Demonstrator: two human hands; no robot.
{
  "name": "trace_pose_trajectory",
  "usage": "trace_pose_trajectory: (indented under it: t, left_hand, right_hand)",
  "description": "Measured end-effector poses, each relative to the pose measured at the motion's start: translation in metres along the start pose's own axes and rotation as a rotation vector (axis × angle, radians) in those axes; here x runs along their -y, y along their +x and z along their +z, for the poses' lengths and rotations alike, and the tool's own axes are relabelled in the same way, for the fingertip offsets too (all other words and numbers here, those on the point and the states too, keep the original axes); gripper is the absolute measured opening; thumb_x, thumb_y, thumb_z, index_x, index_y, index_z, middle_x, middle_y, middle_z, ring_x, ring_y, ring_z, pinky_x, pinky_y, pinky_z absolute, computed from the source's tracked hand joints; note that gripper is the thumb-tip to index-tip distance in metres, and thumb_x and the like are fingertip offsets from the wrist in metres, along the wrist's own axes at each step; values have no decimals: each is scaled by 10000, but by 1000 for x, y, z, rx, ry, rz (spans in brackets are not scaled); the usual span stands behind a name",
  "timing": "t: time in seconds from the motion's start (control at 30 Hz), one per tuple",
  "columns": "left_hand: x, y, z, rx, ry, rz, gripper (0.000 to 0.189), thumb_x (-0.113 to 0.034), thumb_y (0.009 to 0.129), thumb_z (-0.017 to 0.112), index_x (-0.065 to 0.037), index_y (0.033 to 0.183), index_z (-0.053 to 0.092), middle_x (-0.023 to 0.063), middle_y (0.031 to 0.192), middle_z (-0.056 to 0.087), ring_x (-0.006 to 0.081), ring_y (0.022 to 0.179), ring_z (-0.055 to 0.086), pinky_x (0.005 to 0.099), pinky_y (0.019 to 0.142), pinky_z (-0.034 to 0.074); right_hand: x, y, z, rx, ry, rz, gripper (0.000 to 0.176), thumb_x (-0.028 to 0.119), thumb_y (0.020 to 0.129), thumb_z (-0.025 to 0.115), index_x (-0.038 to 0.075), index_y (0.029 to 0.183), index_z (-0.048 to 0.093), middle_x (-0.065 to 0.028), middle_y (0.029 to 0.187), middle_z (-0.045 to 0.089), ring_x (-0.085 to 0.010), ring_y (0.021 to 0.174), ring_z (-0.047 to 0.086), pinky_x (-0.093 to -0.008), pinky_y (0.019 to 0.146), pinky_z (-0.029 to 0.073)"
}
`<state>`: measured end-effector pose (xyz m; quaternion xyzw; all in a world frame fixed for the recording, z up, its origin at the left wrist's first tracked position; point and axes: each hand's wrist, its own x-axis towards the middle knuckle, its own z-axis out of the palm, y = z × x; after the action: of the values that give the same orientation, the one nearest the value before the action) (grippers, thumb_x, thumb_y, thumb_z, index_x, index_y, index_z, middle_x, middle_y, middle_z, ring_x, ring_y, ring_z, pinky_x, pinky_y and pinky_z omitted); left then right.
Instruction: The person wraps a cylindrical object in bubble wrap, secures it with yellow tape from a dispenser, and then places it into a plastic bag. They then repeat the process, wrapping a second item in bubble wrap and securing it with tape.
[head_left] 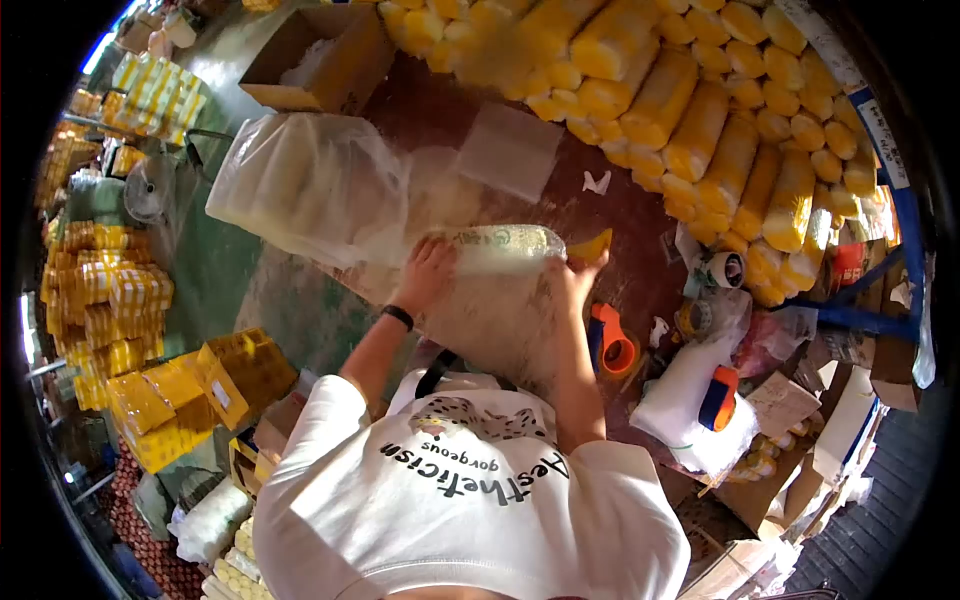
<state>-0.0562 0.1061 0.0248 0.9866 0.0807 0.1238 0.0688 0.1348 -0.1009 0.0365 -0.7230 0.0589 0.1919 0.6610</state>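
A long bundle in clear plastic (505, 242), whitish green inside, lies across the work surface before me. Its left end is under my left hand (430, 270), whose fingers bend over the plastic. At the other end my right hand (578, 278) grips the bundle with the thumb against its tip. A yellow flap (592, 244) shows just beyond the right fingers. To the left spreads a large translucent plastic bag (310, 185), its edge reaching close to my left hand.
An orange and blue tape dispenser (612, 345) sits near my right forearm; another tape dispenser (718, 400) rests on white plastic. Yellow rolls (690, 120) are stacked at the back right. An open cardboard box (320, 60) stands at the far left, with taped yellow cartons (175, 400) nearer.
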Motion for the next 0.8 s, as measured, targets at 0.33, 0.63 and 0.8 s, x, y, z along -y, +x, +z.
trace_pose_trajectory:
  t: [0.33, 0.63, 0.8]
  left_hand:
    - [6, 17, -15, 93, 51, 97, 349, -137, 750, 618, -116, 1097, 587, 59, 1122, 561, 257, 1100, 479, 486, 1044, 309]
    - [-51, 76, 21, 179, 37, 352, 545, -85, 811, 582, -106, 1333, 428, 56, 1459, 314, 241, 1379, 237, 453, 1153, 175]
    - [-44, 72, 42, 27, 58, 442, 600, -111, 804, 580, -140, 1372, 388, -14, 1472, 303, 186, 1377, 244, 393, 1156, 191]
  right_hand:
    - [-45, 21, -2, 38, 477, 107, 997, -83, 792, 574, 273, 1475, -59, -72, 963, 530, -189, 789, 596, -332, 656, 520]
    - [-84, 35, -5, -72, 145, -148, 899, -101, 761, 601, 186, 1479, 142, -76, 1095, 490, -179, 865, 500, -337, 767, 463]
    - [-60, 36, -45, -11, 195, 27, 599, 83, 817, 667, 72, 1364, 424, -44, 1143, 524, -164, 1015, 503, -319, 877, 413]
